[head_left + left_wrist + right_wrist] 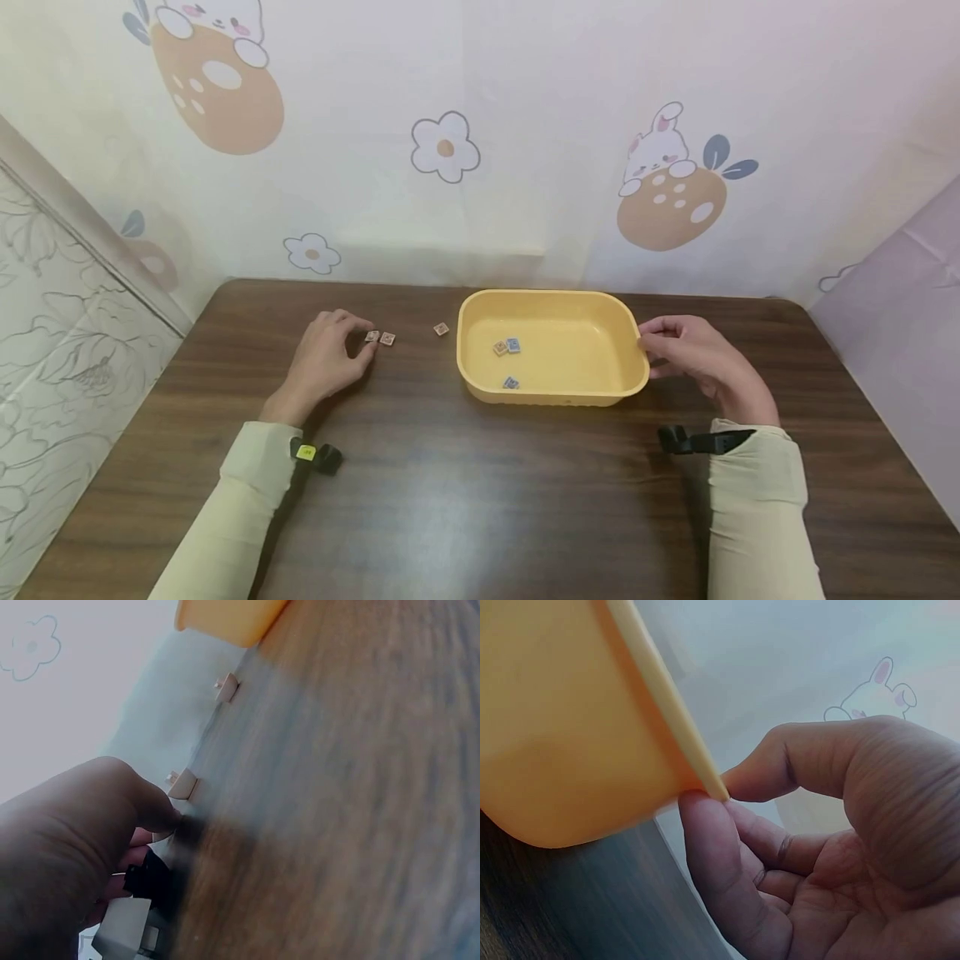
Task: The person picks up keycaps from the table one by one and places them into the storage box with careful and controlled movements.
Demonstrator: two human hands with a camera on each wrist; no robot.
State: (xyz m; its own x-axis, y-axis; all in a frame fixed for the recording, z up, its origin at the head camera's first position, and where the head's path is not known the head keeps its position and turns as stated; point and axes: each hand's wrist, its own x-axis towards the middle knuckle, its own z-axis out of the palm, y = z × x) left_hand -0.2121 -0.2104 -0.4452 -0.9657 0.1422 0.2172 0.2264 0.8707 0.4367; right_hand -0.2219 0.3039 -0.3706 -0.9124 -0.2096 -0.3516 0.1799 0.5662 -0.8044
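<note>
My left hand point(327, 358) is at the table's left, thumb and forefinger curled about a small square patterned tile point(372, 336). Beside its fingertips lies a second tile point(387, 339), pale orange with a small knob on top in the left wrist view. A third tile point(441, 330) sits between that one and the yellow plastic tub point(552, 398). At the tub's right end, my right hand point(693, 354) pinches the rim between thumb and fingers, plainly seen in the right wrist view. Inside the tub are one orange tile point(500, 348) and bluish tiles point(513, 345).
The dark wooden table point(435, 500) has its far edge against a wall covering point(525, 167) printed with rabbits and flowers. A patterned panel point(52, 350) borders the left side. Each wrist wears a black strap with a camera, the right strap point(708, 442) near the tub.
</note>
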